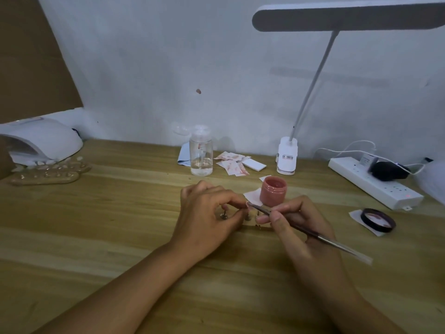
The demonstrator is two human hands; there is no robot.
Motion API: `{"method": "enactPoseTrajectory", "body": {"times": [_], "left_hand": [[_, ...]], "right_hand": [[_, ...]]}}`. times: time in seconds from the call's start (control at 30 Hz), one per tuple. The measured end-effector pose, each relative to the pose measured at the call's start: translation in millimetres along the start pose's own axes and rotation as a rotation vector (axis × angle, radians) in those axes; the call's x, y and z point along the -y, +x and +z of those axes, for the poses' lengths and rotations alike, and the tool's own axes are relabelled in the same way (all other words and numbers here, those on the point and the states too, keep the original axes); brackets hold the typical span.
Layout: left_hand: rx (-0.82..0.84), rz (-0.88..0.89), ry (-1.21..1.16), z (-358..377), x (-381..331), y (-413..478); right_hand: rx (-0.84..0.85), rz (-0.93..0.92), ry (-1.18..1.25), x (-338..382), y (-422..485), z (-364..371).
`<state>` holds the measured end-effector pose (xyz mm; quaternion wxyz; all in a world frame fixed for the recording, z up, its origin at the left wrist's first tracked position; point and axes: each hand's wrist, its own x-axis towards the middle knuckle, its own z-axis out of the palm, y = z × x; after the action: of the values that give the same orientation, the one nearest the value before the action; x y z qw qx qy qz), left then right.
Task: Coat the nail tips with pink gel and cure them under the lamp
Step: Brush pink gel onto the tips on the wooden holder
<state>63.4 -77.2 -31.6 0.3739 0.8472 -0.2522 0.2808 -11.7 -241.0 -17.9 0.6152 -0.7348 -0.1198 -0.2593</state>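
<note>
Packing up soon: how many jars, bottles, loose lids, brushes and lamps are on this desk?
Pink gel jar: 1
Clear pump bottle: 1
Loose lid: 1
Brush: 1
Lamps: 2, curing lamp and desk lamp
Total: 6

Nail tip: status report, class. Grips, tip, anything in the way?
Left grip pinches nail tip. Right grip holds brush, bristles at tip. Open gel jar just behind, not blocking.

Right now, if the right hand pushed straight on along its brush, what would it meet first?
The nail tip pinched by the left hand. The brush in the right hand seems to touch it, though depth is unclear.
</note>
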Motion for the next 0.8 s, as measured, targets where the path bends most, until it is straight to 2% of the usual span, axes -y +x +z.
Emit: {"method": "enactPoseTrajectory", "body": {"times": [0.53,0.7,0.8], "left_hand": [[0.009,0.006,-0.003,0,0,0],[0.003,-0.007,0.0,1,1,0],[0.0,-0.029,-0.028,1,2,1]], "right_hand": [[-0.005,-0.035,-0.078,-1,-1,0],[-0.132,-0.078,-0.153,6,1,-5],[-0.15,0.011,-0.096,11,15,-10]]}}
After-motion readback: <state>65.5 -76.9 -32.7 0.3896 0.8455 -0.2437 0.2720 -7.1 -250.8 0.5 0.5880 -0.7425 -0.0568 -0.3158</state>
